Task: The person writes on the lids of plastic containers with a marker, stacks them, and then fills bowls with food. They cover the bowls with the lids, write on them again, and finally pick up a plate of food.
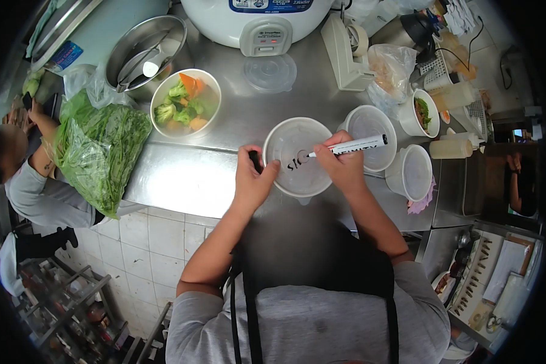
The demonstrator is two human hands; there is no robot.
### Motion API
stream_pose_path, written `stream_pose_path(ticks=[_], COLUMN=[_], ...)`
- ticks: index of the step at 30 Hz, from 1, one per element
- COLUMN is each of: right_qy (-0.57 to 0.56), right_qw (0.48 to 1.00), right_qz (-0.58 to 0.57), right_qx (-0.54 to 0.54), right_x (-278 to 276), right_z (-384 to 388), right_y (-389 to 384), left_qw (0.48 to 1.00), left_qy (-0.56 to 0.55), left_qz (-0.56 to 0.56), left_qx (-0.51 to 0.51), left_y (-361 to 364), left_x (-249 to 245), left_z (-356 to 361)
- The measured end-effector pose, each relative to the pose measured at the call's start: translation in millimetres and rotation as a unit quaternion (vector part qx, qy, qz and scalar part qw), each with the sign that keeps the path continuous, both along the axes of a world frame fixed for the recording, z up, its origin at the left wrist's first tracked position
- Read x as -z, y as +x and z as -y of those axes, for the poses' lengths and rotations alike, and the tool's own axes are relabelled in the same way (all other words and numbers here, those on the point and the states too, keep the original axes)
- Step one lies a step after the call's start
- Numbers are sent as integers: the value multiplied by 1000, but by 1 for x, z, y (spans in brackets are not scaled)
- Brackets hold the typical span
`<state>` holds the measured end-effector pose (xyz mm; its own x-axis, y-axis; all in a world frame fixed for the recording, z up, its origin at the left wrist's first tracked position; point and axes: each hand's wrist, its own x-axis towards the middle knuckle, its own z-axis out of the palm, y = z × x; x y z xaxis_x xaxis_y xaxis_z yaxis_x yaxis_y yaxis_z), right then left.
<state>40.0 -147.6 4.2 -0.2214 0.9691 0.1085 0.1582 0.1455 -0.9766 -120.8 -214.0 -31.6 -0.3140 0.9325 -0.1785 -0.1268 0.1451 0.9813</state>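
Note:
My right hand (pixel 340 162) grips a white marker (pixel 358 145), its tip touching the clear lid of a round white tub (pixel 297 173). Black handwritten marks show on the lid, left of the tip. Closed around the tub's left side, my left hand (pixel 256 176) has its thumb on the rim and the black marker cap (pixel 255 161) by its fingers. Two more lidded tubs stand to the right, one (pixel 370 130) just behind my right hand and another (pixel 411 173) nearer the counter's edge.
Left on the steel counter (pixel 182 176) are a tub of cut vegetables (pixel 164 124), a metal pot (pixel 179 48) and bagged greens (pixel 103 145). A loose lid (pixel 270 73), rice cooker (pixel 267 30) and tape dispenser (pixel 340 57) stand behind. Another person (pixel 36 182) is at far left.

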Motion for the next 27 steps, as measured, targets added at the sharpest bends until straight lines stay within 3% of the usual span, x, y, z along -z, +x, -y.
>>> stream_pose_path(ticks=[2,7,11,14,17,27], right_qy=[-14,-8,55,-6,41,45], right_qw=[1000,1000,996,999,997,997], right_qz=[-7,-2,76,33,66,63], right_qx=[-1,-4,-13,-16,-11,-10], right_x=[2,2,5,7,3,3], right_z=[-2,-1,-1,-2,-2,-7], right_y=[1,-1,1,5,0,5], left_qw=[999,995,998,997,995,995], left_qy=[-11,39,2,-5,10,0], left_qz=[39,-81,-18,-33,-54,-22], left_qx=[16,34,62,74,88,99], left_y=[-9,-12,-9,-10,-12,-12], left_x=[-5,3,5,0,4,-1], left_z=[-11,-42,-44,-43,-44,-44])
